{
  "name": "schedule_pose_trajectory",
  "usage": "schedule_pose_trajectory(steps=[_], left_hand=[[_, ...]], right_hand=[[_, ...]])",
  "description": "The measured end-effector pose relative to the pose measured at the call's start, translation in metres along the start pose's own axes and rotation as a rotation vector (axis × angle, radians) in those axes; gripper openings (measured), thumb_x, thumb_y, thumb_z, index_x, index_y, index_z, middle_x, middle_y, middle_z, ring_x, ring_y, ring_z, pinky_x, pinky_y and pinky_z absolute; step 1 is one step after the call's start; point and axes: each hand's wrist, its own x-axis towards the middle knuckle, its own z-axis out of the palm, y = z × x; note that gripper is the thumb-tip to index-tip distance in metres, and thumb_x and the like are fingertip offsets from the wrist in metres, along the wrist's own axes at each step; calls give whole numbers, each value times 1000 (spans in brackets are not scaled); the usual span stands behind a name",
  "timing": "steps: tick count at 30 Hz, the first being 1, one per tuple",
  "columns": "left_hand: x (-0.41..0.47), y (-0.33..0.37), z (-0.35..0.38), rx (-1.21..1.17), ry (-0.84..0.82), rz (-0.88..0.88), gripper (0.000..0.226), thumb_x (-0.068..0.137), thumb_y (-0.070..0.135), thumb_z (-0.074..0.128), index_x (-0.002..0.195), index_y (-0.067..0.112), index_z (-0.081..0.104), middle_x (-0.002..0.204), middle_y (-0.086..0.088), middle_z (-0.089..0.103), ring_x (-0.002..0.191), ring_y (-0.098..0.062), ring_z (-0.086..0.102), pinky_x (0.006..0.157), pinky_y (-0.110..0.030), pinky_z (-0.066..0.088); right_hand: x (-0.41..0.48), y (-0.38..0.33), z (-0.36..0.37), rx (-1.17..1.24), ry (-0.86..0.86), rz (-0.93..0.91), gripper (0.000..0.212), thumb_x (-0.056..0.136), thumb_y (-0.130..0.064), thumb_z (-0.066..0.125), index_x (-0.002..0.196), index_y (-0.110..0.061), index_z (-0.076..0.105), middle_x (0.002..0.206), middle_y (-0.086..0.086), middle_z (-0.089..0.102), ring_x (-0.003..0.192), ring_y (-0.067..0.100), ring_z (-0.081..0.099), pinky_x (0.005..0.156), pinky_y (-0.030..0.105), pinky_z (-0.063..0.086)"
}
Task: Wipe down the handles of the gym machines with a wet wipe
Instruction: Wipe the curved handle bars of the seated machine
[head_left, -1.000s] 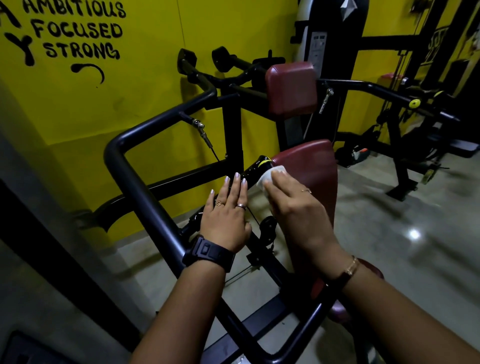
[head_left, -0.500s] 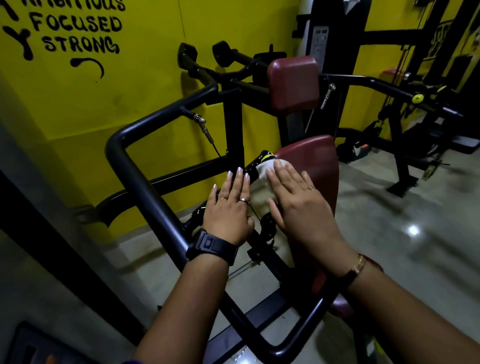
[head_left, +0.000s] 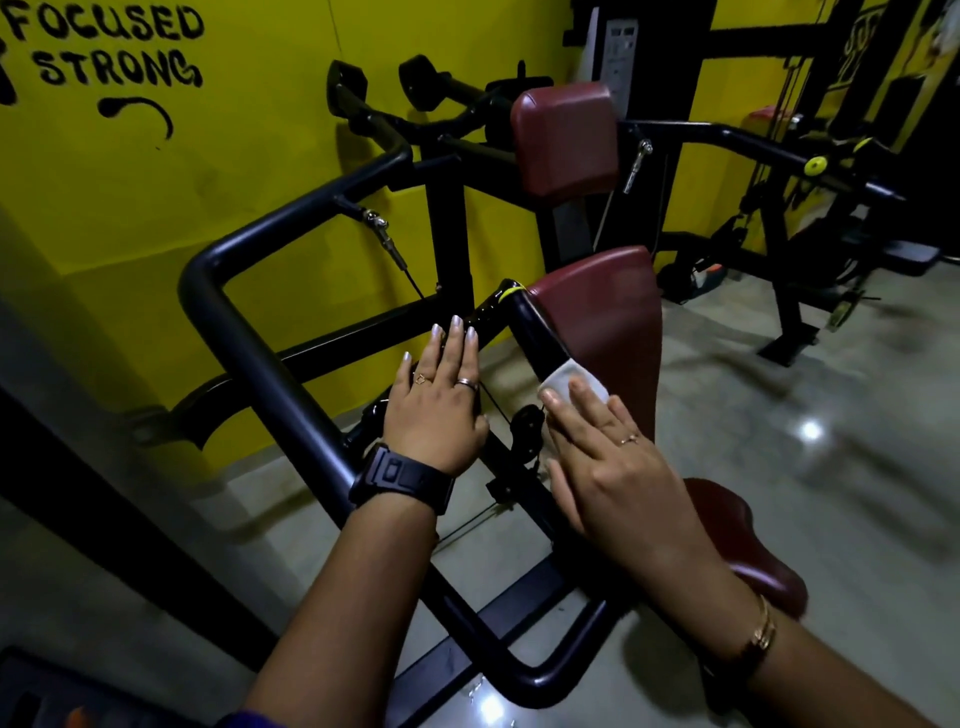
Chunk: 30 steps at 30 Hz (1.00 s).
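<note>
With my right hand (head_left: 608, 457) pressing flat on the wipe (head_left: 571, 382), and my left hand (head_left: 436, 410) also open, I fear the wipe slips off the handle (head_left: 535, 332).

The right hand (head_left: 613, 467) is pressing a white wet wipe (head_left: 571, 382) with straight fingers against the black handle (head_left: 530, 332), just beside the maroon pad (head_left: 608, 322). The left hand (head_left: 439, 410), wearing a black watch (head_left: 400, 475), is lying flat with fingers extended, its fingertips reaching near the handle's yellow-banded bend.
</note>
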Motion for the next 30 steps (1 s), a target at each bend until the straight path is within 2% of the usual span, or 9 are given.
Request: schedule_pose_trajectory(steps=[3,6,7,11,13,15,18,26,30], left_hand=[[0,1,-1,8,1,0,83,99,39,39,151,18,-22,158,-2,-30,147,-19,-23,121,-41,-4],[-1,2,-1,16,7,-1,81,99,39,38,151,17,-21,158,-2,-29,147,-20,-22,121,-41,-2],[-1,2,-1,18,11,-2,81,100,39,37,152,17,-21,158,-2,-28,147,-20,-22,121,-41,-2],[-1,3,-2,20,5,-7,79,100,38,36,152,17,-20,158,-2,-28,147,-20,-21,122,-41,-1],[-1,4,-3,21,4,-10,78,100,38,35,152,17,-20,158,-3,-28,148,-20,-21,122,-41,-1],[0,3,-3,22,3,-9,78,100,38,35,152,17,-20,158,-3,-29,147,-20,-21,122,-42,-2],[0,2,-2,20,-1,-3,79,100,39,36,152,18,-20,158,-2,-29,147,-20,-22,121,-42,-3],[-1,1,-2,4,12,-1,81,99,37,38,151,19,-22,158,0,-30,147,-18,-23,121,-41,-4],[-1,0,-3,16,15,2,82,100,39,38,151,19,-23,157,-1,-31,147,-19,-23,121,-40,-4]], right_hand=[[2,0,9,-67,-36,-63,42,89,-19,41,116,0,67,133,10,59,133,27,46,115,36,18],[14,1,17,-36,-79,-58,46,88,-17,36,119,3,63,134,15,57,147,20,14,118,33,5],[18,1,18,-29,-67,-45,46,88,-17,36,120,4,62,134,17,56,146,18,12,118,32,6],[52,5,21,-37,-67,-78,39,85,-23,56,113,1,68,128,14,62,130,22,48,118,31,9],[72,8,22,-30,-47,-78,42,73,-24,77,107,-1,71,121,10,66,123,23,57,114,35,28],[86,11,18,46,-26,-71,44,68,-19,82,106,0,71,119,10,67,120,26,59,103,41,41],[91,13,15,158,24,-37,41,77,-13,69,116,0,66,127,12,63,123,32,55,101,44,42],[49,8,5,263,52,192,51,87,-26,43,132,-4,57,139,14,53,125,25,55,96,29,38],[20,9,1,254,66,163,48,89,-26,45,129,-5,60,140,13,52,126,23,53,95,27,43]])
